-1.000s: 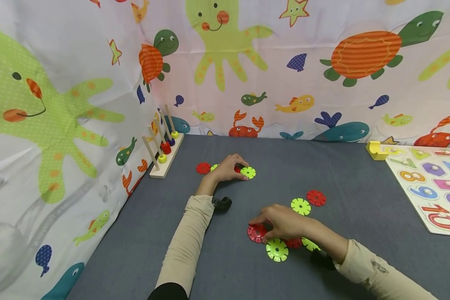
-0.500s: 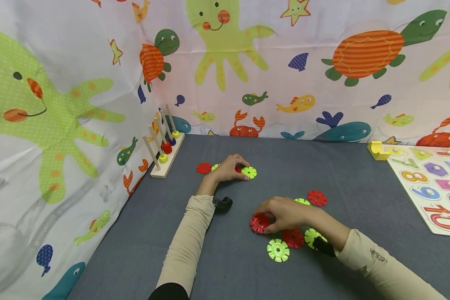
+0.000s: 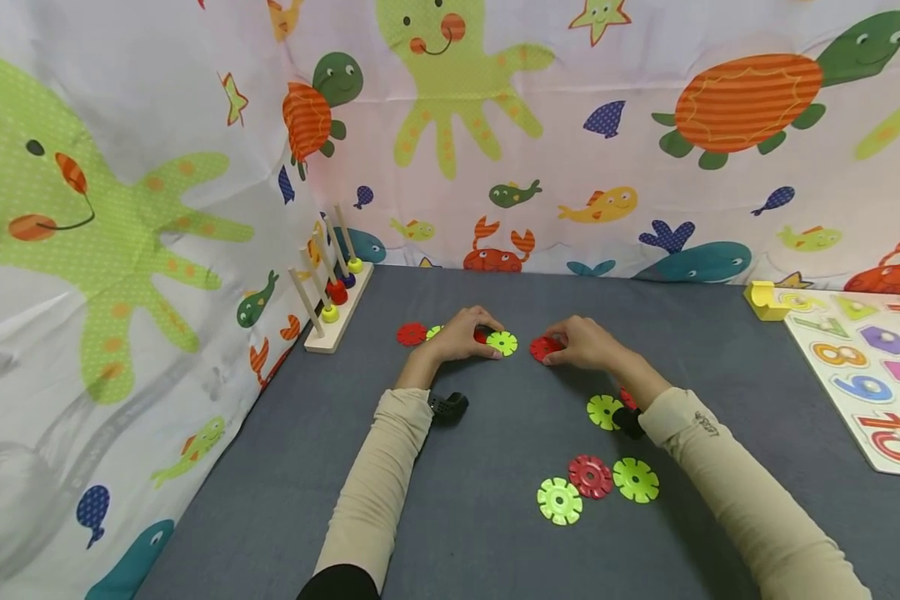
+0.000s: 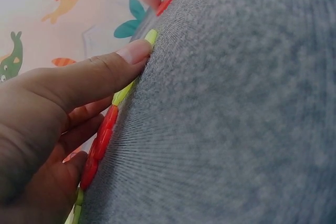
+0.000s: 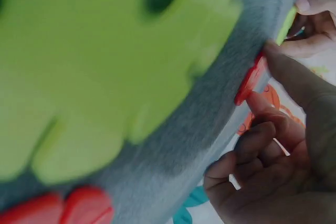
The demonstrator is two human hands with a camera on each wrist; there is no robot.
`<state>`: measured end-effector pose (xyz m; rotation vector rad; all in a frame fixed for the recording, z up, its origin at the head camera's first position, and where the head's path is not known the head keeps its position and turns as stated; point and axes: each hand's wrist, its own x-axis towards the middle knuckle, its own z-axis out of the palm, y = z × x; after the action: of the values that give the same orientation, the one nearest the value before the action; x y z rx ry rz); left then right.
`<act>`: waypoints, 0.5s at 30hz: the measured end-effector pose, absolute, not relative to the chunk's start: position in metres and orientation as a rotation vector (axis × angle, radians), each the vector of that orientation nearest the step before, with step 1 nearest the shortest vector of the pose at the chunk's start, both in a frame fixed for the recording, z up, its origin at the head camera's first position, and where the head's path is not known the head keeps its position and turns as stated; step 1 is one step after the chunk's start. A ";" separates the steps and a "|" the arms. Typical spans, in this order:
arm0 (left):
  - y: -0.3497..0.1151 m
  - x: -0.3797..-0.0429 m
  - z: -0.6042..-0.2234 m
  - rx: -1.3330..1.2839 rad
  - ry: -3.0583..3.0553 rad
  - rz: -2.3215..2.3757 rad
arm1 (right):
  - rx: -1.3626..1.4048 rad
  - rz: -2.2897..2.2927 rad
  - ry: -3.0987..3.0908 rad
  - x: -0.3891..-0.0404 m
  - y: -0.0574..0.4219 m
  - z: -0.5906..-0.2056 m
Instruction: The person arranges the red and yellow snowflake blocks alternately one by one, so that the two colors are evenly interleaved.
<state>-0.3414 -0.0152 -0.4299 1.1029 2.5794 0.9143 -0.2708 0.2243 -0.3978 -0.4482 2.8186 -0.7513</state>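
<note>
In the head view, a row of notched plastic discs lies on the grey table, with a red disc (image 3: pixel 411 334) at its left end and a green disc (image 3: pixel 502 342) at its right. My left hand (image 3: pixel 461 337) pinches that green disc, its thumb on the near edge, as the left wrist view shows; part of the row is hidden behind the hand. Just to the right, my right hand (image 3: pixel 588 343) pinches another red disc (image 3: pixel 543 348) between thumb and fingers, close over the table. A narrow gap separates this red disc from the green one.
Nearer me lie a loose red disc (image 3: pixel 590 477) and two green ones. Another green disc (image 3: pixel 603 412) sits by my right wrist, a red one partly hidden behind it. A wooden peg stand (image 3: pixel 330 329) is at the left, a number puzzle board (image 3: pixel 855 367) at the right.
My right hand has picked up the red disc from the near group and carried it away from me, up beside the row's right end. The left hand has stayed put.
</note>
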 end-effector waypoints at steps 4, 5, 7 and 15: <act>-0.013 -0.341 -0.429 1.086 2.575 0.928 | -0.366 -0.869 2.750 -0.276 0.222 -0.401; -0.013 -0.341 -0.429 1.079 2.574 0.930 | -0.345 -0.893 2.734 -0.277 0.222 -0.401; -0.013 -0.342 -0.430 1.075 2.576 0.934 | -0.322 -0.925 2.709 -0.279 0.221 -0.402; -0.013 -0.343 -0.430 1.083 2.573 0.924 | -0.284 -0.945 2.680 -0.281 0.217 -0.402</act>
<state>-0.3426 -0.0125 -0.4296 1.0826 2.5731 0.9245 -0.2811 0.2170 -0.4015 -0.2839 2.6800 -0.9446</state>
